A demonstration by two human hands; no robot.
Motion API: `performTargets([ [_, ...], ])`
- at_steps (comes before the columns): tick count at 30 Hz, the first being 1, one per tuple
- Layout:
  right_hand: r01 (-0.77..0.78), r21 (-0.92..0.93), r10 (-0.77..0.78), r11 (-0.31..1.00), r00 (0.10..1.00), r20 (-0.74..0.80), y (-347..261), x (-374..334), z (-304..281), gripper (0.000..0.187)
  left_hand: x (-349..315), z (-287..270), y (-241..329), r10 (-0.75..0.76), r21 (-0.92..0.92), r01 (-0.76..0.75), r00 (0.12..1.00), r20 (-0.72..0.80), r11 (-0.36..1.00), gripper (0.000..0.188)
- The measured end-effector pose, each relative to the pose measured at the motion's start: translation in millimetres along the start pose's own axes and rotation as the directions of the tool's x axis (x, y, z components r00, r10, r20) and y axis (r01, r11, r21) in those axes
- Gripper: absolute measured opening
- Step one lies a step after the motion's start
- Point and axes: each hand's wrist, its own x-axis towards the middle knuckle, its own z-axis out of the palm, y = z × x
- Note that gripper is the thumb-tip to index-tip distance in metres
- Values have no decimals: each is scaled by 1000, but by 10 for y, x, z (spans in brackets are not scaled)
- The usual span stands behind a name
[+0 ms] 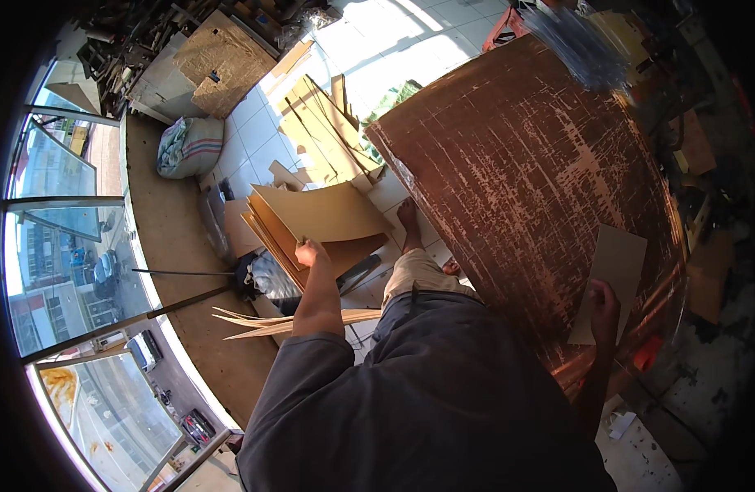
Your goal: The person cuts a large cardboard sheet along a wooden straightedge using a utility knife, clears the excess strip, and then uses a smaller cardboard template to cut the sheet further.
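Left hand (pixel 310 252), centre-left of the frame: fingers curled shut on the lower edge of a tan cardboard sheet (pixel 321 211), gripping it above a fanned stack of brown sheets (pixel 271 234) standing just below and behind. Fingertips hidden behind the sheet's edge, only knuckles and thumb side showing.

Right hand (pixel 604 305), at right of centre: fingers closed over the lower part of a small grey-tan card piece (pixel 615 275), pressing it flat against a large scratched reddish-brown panel (pixel 525 189). Thumb out of sight behind the hand; grip on the far side hard to make out.

Panel filling the upper right, its top edge blurred by a bluish streak, its lower right edge lost in dark clutter. More cardboard offcuts (pixel 324 131) lying on the white tiled floor (pixel 262 139) at upper centre, beside a stuffed sack (pixel 189 146) at upper left. Thin pale strips (pixel 262 324) jutting out under the left forearm, partly covered by it. Bare foot (pixel 408 220) between stack and panel. Lower frame taken up by a dark shirt (pixel 443 394), hiding everything beneath.
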Motion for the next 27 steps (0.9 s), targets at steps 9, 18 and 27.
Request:
performTargets([
  [9,-8,21,7,1000,999,35,65,-85,51,24,-272,-209,279,-236,-14,251,925,297,968,15],
  [18,-63,118,47,991,989,139,5,47,135,26,195,-236,-196,148,-63,-143,985,87,988,10],
  [27,-16,155,-10,988,986,165,155,111,167,27,478,-180,-336,97,-196,-85,994,53,977,15],
])
